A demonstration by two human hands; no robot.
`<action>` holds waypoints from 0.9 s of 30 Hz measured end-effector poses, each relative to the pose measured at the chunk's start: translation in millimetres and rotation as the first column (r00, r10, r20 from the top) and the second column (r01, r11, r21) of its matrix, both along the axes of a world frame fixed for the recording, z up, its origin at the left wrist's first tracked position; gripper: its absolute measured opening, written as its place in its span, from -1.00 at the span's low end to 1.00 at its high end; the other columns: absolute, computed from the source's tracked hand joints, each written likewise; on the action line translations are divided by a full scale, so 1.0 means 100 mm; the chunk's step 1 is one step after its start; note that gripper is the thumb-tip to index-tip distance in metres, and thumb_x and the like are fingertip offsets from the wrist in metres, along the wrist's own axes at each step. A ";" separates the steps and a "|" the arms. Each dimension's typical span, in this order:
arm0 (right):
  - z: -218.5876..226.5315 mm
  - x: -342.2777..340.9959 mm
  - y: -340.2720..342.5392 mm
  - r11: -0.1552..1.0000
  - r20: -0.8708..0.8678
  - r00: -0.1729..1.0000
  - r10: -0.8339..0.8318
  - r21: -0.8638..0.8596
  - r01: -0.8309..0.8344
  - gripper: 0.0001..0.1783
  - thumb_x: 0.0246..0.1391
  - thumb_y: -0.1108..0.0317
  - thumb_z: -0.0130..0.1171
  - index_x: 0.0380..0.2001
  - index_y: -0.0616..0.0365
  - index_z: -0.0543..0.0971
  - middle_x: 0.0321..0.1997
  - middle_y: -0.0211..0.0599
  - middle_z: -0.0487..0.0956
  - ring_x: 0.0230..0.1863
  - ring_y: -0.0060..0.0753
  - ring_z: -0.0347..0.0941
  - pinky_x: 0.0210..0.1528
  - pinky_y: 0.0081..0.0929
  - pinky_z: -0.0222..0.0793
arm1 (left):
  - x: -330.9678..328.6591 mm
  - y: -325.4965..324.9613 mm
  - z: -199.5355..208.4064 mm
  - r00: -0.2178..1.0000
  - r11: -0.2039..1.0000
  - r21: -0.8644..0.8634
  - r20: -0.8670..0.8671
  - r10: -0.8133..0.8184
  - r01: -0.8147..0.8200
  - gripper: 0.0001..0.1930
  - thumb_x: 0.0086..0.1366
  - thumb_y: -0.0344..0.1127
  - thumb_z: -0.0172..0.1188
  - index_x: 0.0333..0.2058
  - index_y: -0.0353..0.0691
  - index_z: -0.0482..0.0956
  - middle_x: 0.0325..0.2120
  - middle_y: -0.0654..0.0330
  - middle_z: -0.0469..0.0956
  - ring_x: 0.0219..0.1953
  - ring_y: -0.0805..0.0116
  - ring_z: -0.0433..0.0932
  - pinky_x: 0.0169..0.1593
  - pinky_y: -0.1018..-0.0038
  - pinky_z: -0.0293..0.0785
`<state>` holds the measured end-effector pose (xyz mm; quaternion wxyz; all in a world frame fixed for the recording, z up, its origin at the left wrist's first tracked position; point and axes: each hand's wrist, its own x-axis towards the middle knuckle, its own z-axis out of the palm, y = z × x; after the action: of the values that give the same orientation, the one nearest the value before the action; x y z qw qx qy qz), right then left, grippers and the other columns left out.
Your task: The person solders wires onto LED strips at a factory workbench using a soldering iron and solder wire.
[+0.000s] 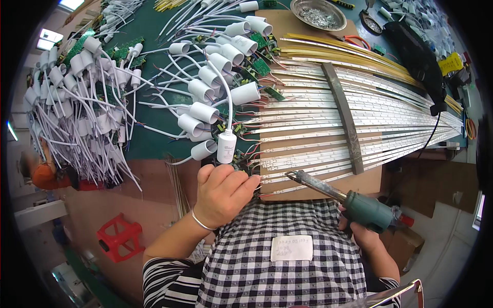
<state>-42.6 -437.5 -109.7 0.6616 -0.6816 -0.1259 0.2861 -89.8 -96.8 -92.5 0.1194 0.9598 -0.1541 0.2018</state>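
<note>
My right hand (362, 235) is wrapped round the dark green handle of a soldering gun (367, 210). Its metal tip points left, over the nearest LED strips (300, 115). My left hand (223, 194), fingers curled together, is at the left ends of those strips, where thin wires (256, 149) join them; whatever it pinches is hidden. Just beyond its fingers stands a white cylindrical lamp cap (226, 148) with a white cable. More white caps (203, 91) lie in rows farther back, with small green circuit boards (261, 66) between them and the strips.
A dark flat bar (343, 118) lies across the strips, which rest on brown cardboard (367, 180). At the back are a metal bowl of scraps (318, 14) and a black bag-like item (418, 61). Cabled caps (77, 102) pile up at left. A red stool (120, 237) stands below.
</note>
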 end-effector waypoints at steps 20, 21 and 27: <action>0.01 0.15 0.29 0.935 0.446 0.857 0.258 -0.338 -0.106 -0.72 -0.01 0.16 0.06 -0.49 0.18 0.53 -0.64 -0.40 0.53 -0.62 -0.41 0.47 -0.47 -0.48 0.39 | 0.13 -0.03 -0.05 1.000 0.998 -0.054 -0.006 0.023 -0.024 -0.70 -0.16 -0.39 0.31 -0.34 0.02 0.66 -0.40 0.50 0.50 -0.27 0.43 0.35 -0.14 0.36 0.04; -0.02 0.11 0.30 0.948 0.438 0.877 0.200 -0.311 -0.061 -0.70 0.00 0.14 0.07 -0.49 0.17 0.54 -0.64 -0.41 0.52 -0.62 -0.41 0.48 -0.47 -0.48 0.39 | 0.13 -0.03 -0.06 1.000 0.998 -0.055 -0.006 0.023 -0.023 -0.70 -0.16 -0.39 0.31 -0.34 0.02 0.66 -0.40 0.50 0.50 -0.27 0.43 0.35 -0.14 0.36 0.04; -0.07 0.15 0.25 0.904 0.574 0.752 0.324 -0.422 -0.067 -0.65 0.03 0.07 0.09 -0.48 0.18 0.55 -0.64 -0.39 0.52 -0.60 -0.42 0.50 -0.48 -0.49 0.41 | 0.13 -0.03 -0.06 0.999 0.997 -0.080 -0.037 0.017 -0.020 -0.70 -0.16 -0.40 0.32 -0.34 0.00 0.66 -0.38 0.47 0.51 -0.24 0.39 0.35 -0.12 0.33 0.04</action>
<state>-27.5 -412.3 -116.7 0.4031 -0.8335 -0.3553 0.1283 -77.0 -99.5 -98.4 0.1587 0.9592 -0.1348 0.1915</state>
